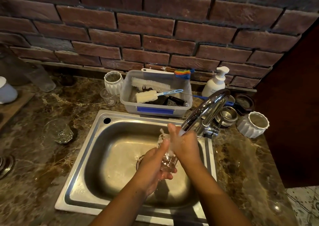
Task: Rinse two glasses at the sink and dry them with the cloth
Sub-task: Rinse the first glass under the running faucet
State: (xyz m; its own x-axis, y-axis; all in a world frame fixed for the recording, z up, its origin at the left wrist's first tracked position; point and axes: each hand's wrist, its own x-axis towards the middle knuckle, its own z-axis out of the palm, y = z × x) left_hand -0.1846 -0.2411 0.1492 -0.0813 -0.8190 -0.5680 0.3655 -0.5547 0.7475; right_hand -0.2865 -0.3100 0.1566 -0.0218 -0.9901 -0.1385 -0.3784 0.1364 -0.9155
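While water runs, left hand clamped on glass, right hand fingers inside.

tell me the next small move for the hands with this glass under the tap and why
Probably keep turning the glass under the running water from the faucet a moment more, then lift it out. The left hand cups its base over the sink while the right hand rubs at its rim. A second glass waits on the counter, apparently unrinsed.

Bare forearms, no sleeves; left grip, right grip wet.
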